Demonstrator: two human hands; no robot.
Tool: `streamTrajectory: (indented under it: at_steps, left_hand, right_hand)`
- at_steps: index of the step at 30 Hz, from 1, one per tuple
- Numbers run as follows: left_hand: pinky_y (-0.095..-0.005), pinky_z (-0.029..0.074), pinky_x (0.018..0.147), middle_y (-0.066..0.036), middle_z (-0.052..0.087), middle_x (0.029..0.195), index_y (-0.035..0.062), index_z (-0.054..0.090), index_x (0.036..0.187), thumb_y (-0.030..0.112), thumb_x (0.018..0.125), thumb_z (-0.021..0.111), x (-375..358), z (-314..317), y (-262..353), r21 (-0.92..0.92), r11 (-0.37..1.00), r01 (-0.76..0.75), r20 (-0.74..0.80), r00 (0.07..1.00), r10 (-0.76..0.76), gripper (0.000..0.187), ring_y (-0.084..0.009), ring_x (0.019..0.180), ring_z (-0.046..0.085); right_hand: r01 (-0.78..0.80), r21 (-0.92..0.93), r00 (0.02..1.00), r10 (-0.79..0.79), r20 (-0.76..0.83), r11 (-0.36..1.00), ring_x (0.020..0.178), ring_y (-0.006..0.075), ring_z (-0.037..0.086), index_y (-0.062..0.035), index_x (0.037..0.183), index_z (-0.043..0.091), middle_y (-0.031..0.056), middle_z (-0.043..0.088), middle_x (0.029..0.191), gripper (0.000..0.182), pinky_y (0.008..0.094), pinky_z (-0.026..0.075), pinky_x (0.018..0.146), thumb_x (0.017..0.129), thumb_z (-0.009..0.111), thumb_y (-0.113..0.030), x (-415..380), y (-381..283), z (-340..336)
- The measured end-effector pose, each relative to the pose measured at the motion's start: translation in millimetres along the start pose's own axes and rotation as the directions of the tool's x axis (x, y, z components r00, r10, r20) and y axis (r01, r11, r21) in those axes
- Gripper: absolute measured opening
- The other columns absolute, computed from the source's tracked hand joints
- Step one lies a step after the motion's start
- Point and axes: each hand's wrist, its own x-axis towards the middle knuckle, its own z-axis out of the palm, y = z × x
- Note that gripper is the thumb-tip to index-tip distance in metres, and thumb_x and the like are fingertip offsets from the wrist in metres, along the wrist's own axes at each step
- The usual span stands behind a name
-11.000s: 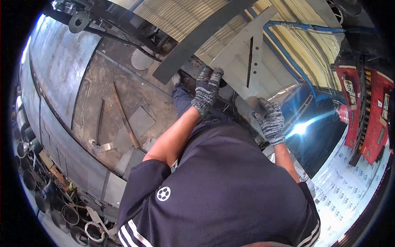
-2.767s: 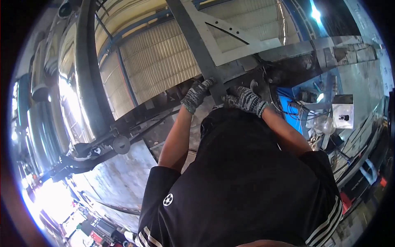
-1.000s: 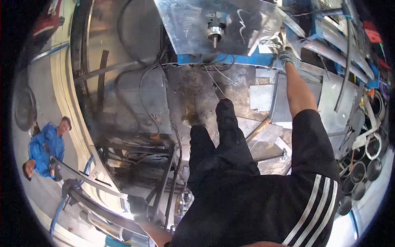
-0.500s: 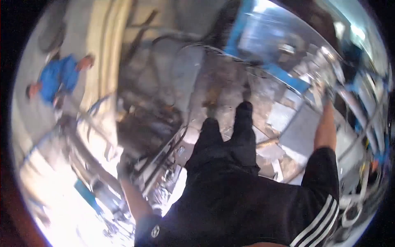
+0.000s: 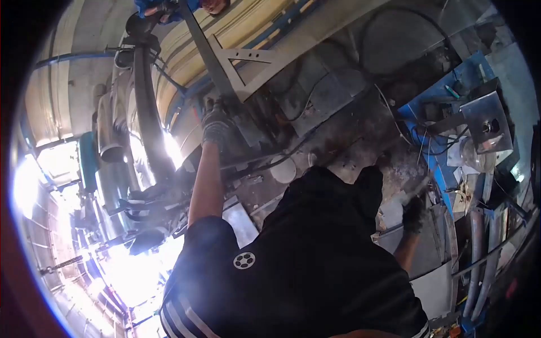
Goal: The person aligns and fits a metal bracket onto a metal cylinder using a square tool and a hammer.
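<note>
My left hand (image 5: 214, 123), in a grey glove, reaches up beside a long flat metal bar (image 5: 211, 59) with a triangular frame (image 5: 256, 62) joined to it. Its fingers look extended, close to the bar's lower end; contact is unclear. On the right, my right hand (image 5: 414, 217) wears a dark glove and is low beside a grey sheet (image 5: 425, 242). Its fingers look curled at a pale, blurred object (image 5: 416, 188) that I cannot make out.
A co-worker's gloved hand (image 5: 163, 10) is at the bar's upper end. Metal pipes (image 5: 143, 107) stand at left. A blue-framed machine (image 5: 442, 169) with a metal box (image 5: 487, 124) is at right. Cables (image 5: 389, 101) cross the upper middle.
The view has swung round. My left hand has moved up to the metal bar, and my right hand is lower, away from the blue machine's clutter. The co-worker now appears at the top edge.
</note>
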Motion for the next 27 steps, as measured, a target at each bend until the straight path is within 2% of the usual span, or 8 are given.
streamTrajectory:
  at_steps: [3, 6, 9, 13, 16, 19, 26, 27]
  left_hand:
    - [-0.0584, 0.030, 0.116, -0.021, 0.032, 0.161, 0.0205, 0.046, 0.149, 0.053, 0.072, 0.079, 14, -7, -5, 0.015, 0.995, -0.101, 0.080, 0.992, 0.099, 0.090, -0.0492, 0.146, 0.029]
    - [-0.0537, 0.028, 0.119, -0.020, 0.034, 0.160, 0.0151, 0.048, 0.148, 0.052, 0.073, 0.079, 19, -16, -9, -0.021, 0.978, -0.206, 0.138, 0.969, 0.207, 0.089, -0.0445, 0.147, 0.031]
    - [-0.0627, 0.022, 0.118, -0.014, 0.031, 0.163, 0.0136, 0.044, 0.151, 0.058, 0.070, 0.079, 20, -13, -24, -0.084, 0.960, -0.266, 0.197, 0.940, 0.278, 0.098, -0.0433, 0.149, 0.027]
    - [-0.0621, 0.019, 0.120, -0.014, 0.029, 0.164, 0.0121, 0.042, 0.152, 0.060, 0.075, 0.076, 16, -26, -27, -0.207, 0.947, -0.246, 0.213, 0.933, 0.289, 0.097, -0.0387, 0.152, 0.022]
    - [-0.0629, 0.020, 0.119, -0.013, 0.027, 0.164, 0.0119, 0.041, 0.152, 0.063, 0.076, 0.074, 18, -25, -32, -0.199, 0.939, -0.281, 0.204, 0.925, 0.320, 0.098, -0.0371, 0.152, 0.023]
    - [-0.0640, 0.020, 0.119, -0.013, 0.027, 0.165, 0.0115, 0.040, 0.153, 0.063, 0.076, 0.074, 19, -28, -34, -0.202, 0.934, -0.295, 0.233, 0.912, 0.338, 0.099, -0.0372, 0.152, 0.023]
    - [-0.0643, 0.022, 0.118, -0.012, 0.025, 0.166, 0.0107, 0.040, 0.153, 0.064, 0.078, 0.071, 18, -21, -38, -0.218, 0.914, -0.343, 0.173, 0.908, 0.382, 0.097, -0.0367, 0.152, 0.024]
    - [-0.0644, 0.022, 0.118, -0.012, 0.025, 0.165, 0.0110, 0.041, 0.153, 0.062, 0.081, 0.069, 19, -17, -39, -0.202, 0.913, -0.355, 0.150, 0.910, 0.387, 0.093, -0.0368, 0.151, 0.024]
  right_hand:
    - [-0.064, 0.552, 0.998, 0.052, 0.037, 0.831, 0.079, 0.0206, 0.063, 0.0004, 0.133, 0.055, 0.0082, 0.065, 0.097, 0.036, 0.0318, 0.053, 0.069, 0.100, 0.054, -0.012, 42, -131, 17]
    - [-0.171, 0.446, 0.974, 0.082, 0.211, 0.879, 0.077, 0.0150, 0.060, -0.0019, 0.127, 0.057, 0.0047, 0.060, 0.093, 0.031, 0.0291, 0.051, 0.064, 0.103, 0.053, -0.020, 51, -203, 45]
    - [0.488, -0.311, 0.869, -0.486, 0.088, 0.816, 0.081, 0.0167, 0.060, -0.0055, 0.126, 0.058, 0.0041, 0.060, 0.097, 0.029, 0.0334, 0.051, 0.067, 0.104, 0.053, -0.025, 41, -201, 124]
    - [-0.005, 0.656, 0.916, -0.260, 0.307, 0.755, 0.104, 0.0254, 0.056, -0.0026, 0.125, 0.057, 0.0101, 0.058, 0.113, 0.033, 0.0422, 0.048, 0.091, 0.098, 0.062, -0.021, 33, -328, 105]
    - [0.046, 0.425, 0.666, -0.344, 0.661, 0.904, 0.112, 0.0285, 0.053, 0.0012, 0.134, 0.052, 0.0155, 0.057, 0.123, 0.053, 0.0445, 0.044, 0.101, 0.093, 0.070, -0.026, 13, -372, 111]
    - [-0.024, 0.656, 0.801, -0.378, 0.464, 0.754, 0.121, 0.0318, 0.052, 0.0008, 0.145, 0.044, 0.0201, 0.054, 0.136, 0.073, 0.0450, 0.039, 0.109, 0.089, 0.074, -0.036, -26, -414, 112]
    - [-0.180, 0.636, 0.569, -0.448, 0.690, 0.750, 0.132, 0.0300, 0.046, -0.0021, 0.154, 0.035, 0.0171, 0.050, 0.142, 0.092, 0.0411, 0.036, 0.112, 0.085, 0.078, -0.044, -45, -469, 76]
    - [-0.472, 0.580, 0.542, -0.300, 0.785, 0.664, 0.125, 0.0275, 0.050, -0.0030, 0.151, 0.039, 0.0151, 0.054, 0.136, 0.086, 0.0396, 0.040, 0.107, 0.086, 0.078, -0.043, -49, -437, 99]
